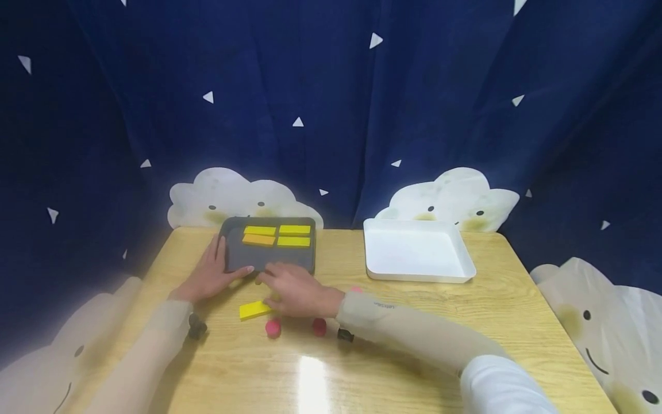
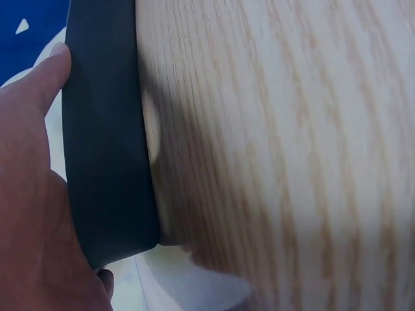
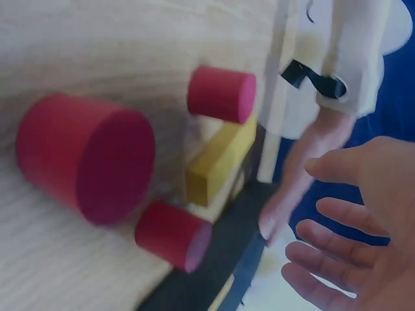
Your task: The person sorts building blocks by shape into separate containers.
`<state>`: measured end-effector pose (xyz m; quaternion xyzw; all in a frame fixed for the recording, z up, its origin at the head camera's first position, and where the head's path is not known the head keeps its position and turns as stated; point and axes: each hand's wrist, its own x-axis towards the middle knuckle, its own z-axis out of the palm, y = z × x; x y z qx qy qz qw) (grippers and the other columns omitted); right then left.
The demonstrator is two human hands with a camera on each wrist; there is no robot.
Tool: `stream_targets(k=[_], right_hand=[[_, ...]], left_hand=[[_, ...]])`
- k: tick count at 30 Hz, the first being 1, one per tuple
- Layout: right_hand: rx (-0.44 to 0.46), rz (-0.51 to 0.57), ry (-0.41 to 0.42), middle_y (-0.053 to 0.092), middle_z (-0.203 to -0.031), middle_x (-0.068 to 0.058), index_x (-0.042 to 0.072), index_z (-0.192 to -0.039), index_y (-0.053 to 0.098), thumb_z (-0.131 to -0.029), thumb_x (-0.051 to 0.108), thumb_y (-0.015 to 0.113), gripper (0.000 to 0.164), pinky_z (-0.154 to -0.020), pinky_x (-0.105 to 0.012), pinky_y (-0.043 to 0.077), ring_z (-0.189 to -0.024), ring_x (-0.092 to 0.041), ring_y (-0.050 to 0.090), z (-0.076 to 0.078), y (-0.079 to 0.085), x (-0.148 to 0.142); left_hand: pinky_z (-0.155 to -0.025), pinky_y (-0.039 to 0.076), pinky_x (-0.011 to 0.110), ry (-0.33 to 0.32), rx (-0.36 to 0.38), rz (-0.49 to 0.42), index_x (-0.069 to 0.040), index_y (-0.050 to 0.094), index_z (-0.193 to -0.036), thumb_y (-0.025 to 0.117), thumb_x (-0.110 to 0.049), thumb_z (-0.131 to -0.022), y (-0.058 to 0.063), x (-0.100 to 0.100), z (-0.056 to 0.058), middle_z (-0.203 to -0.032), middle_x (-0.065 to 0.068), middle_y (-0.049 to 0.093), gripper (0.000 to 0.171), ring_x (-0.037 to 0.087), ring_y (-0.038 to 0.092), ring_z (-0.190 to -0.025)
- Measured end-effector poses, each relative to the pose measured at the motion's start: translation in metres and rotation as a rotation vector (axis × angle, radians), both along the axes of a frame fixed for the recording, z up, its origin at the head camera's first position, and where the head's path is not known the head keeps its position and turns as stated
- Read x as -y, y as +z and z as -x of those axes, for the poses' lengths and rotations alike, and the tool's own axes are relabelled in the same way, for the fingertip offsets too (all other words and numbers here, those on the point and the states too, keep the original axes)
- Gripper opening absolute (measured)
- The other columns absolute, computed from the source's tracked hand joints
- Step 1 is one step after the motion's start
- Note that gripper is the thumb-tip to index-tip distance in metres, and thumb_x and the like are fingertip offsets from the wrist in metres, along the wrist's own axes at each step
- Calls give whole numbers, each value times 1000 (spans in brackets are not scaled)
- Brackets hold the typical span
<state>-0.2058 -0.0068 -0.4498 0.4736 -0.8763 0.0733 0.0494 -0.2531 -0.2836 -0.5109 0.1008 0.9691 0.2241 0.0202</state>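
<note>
My left hand (image 1: 209, 276) rests at the near left corner of a dark grey tray (image 1: 240, 259), fingers along its left side and thumb extended along the front. The left wrist view shows that hand (image 2: 29, 162) against the tray's wall (image 2: 107, 142). Just in front of the tray, my right hand (image 1: 297, 290) hovers with its thumb over the right end of a yellow block (image 1: 253, 310). In the right wrist view its fingers (image 3: 337, 243) are loosely spread with nothing between them. Three yellow blocks (image 1: 294, 230) and an orange block (image 1: 258, 240) lie in the tray.
Red cylinders (image 1: 273, 329) stand near the yellow block, another red one (image 1: 319, 327) below my right wrist and a pinker one (image 1: 357, 290) partly behind the sleeve. A white tray (image 1: 419, 277) sits at the back right of the wooden table (image 1: 496, 322). Behind hangs a blue curtain (image 1: 331, 86).
</note>
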Motion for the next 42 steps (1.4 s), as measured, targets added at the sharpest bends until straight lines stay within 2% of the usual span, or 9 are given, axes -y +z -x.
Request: stream_targets(k=[4, 9, 16, 25, 32, 42], right_hand=[[22, -45, 31, 66, -124, 0, 16, -137, 68, -100, 32, 77, 42, -91, -25, 56, -108, -14, 63, -4, -7, 9], [3, -77, 54, 66, -125, 1, 16, -138, 67, -100, 32, 77, 42, -93, -25, 56, -112, -15, 64, -5, -11, 17], [-13, -104, 68, 65, -123, 1, 16, -139, 67, -101, 42, 75, 46, -86, -21, 55, -106, -13, 63, 1, -20, 23], [40, -137, 71, 65, -122, 1, 19, -138, 70, -101, 38, 76, 43, -80, -21, 55, -104, -12, 63, 11, -32, 32], [63, -181, 84, 65, -119, 2, 20, -137, 72, -99, 38, 78, 42, -76, -21, 54, -101, -11, 62, 17, -35, 36], [97, -186, 87, 65, -117, 3, 21, -133, 74, -98, 33, 79, 37, -73, -22, 55, -100, -10, 63, 16, -39, 37]], left_hand=[[-128, 13, 70, 1, 3, 14, 12, -2, -166, 63, -75, -95, -1, 1, -1, -174, 35, -9, 129, 57, 2, -160], [-128, 12, 70, 2, 19, 13, 10, -4, -166, 61, -76, -96, 2, 0, -1, -174, 32, -15, 129, 56, 0, -160], [-129, 10, 70, -2, 10, -4, 11, -3, -166, 61, -77, -95, 3, 0, 0, -174, 33, -14, 130, 56, 0, -160], [-128, 10, 71, 1, 5, 3, 11, -5, -166, 59, -81, -94, -1, 1, 3, -174, 34, -13, 133, 57, 0, -160], [-128, 11, 70, -4, -6, 2, 11, -4, -166, 59, -81, -94, -4, 4, 5, -174, 35, -12, 133, 57, 1, -160], [-128, 11, 71, -8, -27, -28, 13, -1, -165, 64, -75, -94, 1, 1, -2, -173, 36, -13, 131, 59, 3, -159]])
